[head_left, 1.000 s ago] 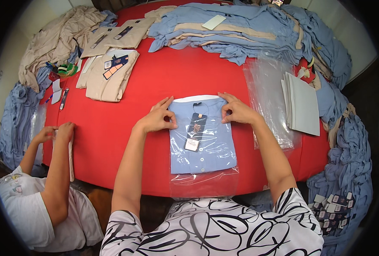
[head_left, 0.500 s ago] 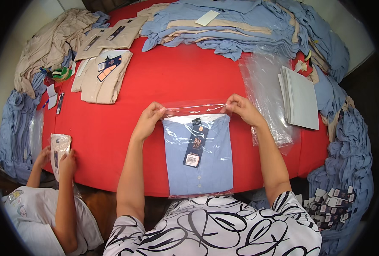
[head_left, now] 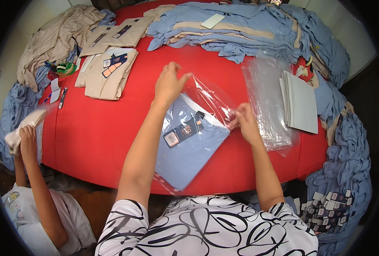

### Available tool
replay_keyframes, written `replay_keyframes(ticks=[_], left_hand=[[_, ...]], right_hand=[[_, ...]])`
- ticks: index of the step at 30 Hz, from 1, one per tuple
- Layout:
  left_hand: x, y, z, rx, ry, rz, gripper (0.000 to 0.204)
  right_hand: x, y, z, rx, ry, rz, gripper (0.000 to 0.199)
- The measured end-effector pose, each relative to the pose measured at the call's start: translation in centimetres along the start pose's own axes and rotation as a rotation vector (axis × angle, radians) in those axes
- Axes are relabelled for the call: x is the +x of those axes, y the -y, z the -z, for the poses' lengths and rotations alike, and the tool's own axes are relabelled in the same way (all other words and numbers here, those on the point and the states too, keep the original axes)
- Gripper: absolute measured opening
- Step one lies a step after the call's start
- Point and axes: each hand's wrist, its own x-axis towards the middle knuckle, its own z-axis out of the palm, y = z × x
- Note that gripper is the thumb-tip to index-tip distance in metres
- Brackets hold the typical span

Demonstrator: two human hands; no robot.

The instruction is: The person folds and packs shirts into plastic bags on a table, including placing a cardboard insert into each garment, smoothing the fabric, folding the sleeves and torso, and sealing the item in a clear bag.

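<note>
A folded light-blue shirt lies tilted inside a clear plastic bag over the red table. A dark hang tag with a white label shows through the film on the shirt. My right hand pinches the bag's mouth at its right corner. By the opposite corner is my left hand, its thumb and fingers apart. The thumb tip meets the film there, and no firm grip shows. White card or lining edges the shirt's upper end.
Clear bags and white cards lie to the right. Folded beige shirts sit at left; blue garments pile at the back. Many tags rest lower right. At left a co-worker's hand holds a beige bagged item.
The bagged shirt has turned clockwise, its mouth now slanting down to the right. My left hand moved up and away; my right hand came slightly lower. The co-worker lifted the beige item leftward.
</note>
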Motion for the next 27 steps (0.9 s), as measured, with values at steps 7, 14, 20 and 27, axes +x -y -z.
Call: replay_keyframes(ticks=[7, 14, 20, 27], left_hand=[[-10.8, -9.1, 0.3, 0.205, 0.753, -0.016, 0.05], [-17.8, -10.2, 2.2, -0.008, 0.444, -0.08, 0.036], [-20.9, -13.0, 0.5, 0.118, 0.458, -0.316, 0.05], [-20.3, -13.0, 6.3, -0.217, 0.5, 0.02, 0.034]], right_hand=[[-9.1, 3.0, -1.8, -0.378, 0.46, 0.092, 0.021], [-6.3, -1.7, -4.2, 0.28, 0.348, -0.518, 0.028], [-7.1, -3.6, -9.9, 0.495, 0.298, -0.456, 0.035], [-7.6, -1.3, -10.3, 0.292, 0.185, -0.336, 0.038]])
